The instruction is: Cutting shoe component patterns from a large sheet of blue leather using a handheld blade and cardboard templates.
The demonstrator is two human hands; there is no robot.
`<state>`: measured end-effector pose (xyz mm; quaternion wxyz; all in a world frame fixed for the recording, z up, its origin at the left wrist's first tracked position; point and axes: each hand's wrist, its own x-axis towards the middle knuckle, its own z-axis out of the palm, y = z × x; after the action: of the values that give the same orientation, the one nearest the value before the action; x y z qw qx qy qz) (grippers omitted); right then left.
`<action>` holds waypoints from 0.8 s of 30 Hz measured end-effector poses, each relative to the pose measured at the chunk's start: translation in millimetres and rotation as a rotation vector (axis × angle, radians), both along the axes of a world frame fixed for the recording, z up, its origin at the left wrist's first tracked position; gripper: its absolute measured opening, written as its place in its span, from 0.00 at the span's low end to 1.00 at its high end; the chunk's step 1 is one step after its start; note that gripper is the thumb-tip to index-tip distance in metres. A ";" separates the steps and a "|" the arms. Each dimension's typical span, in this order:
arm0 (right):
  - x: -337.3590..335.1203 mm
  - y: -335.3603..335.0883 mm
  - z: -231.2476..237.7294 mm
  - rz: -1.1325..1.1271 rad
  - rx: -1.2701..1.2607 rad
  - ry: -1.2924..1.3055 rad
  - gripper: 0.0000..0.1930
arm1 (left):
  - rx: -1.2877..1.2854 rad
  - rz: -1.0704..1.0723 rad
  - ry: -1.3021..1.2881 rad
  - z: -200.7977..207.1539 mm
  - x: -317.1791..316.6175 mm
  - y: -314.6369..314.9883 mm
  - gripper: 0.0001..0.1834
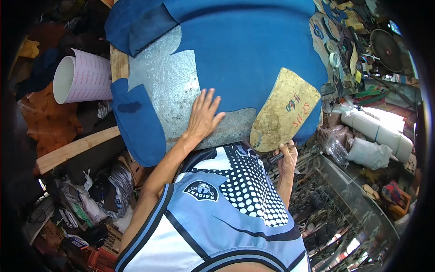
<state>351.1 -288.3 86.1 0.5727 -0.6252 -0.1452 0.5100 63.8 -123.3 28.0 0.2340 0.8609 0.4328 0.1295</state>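
A large blue sheet (244, 50), which looks like leather, covers much of a worn metal-topped work surface (172, 86). My left hand (205, 117) lies flat with its fingers spread, across the bare metal and the edge of the sheet. On the sheet's right part rests a yellowish, rounded template (285, 109) with handwritten marks. Beside the template's lower end, my right hand (287, 157) is closed around a slim dark tool (275, 158); its exact kind is partly hidden by the fingers. A separate blue piece (138, 124) with a dark stain lies at the left edge.
A rolled pale sheet (84, 77) sticks out at the left above brown leather (47, 118). A wooden plank (77, 149) juts out lower left, near plastic bags (113, 195). At right are a glass case (349, 195), white wrapped rolls (378, 133) and a round fan (386, 51).
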 end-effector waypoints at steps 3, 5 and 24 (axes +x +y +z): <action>0.6 -1.5 4.4 0.005 0.003 -0.053 0.11 | -0.249 0.359 -0.327 10.7 -4.5 -23.0 0.30; 2.3 7.0 14.6 0.013 0.020 -0.177 0.13 | -0.347 0.428 -0.452 19.5 -0.5 -24.9 0.32; 81.4 124.6 -6.5 0.452 -0.353 -1.373 0.24 | -0.873 0.779 -0.866 -4.1 0.7 -22.8 0.36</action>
<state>432.5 -163.7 79.6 0.1255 -0.8407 -0.5114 0.1257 64.6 -146.0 23.9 0.6433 0.3441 0.5888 0.3479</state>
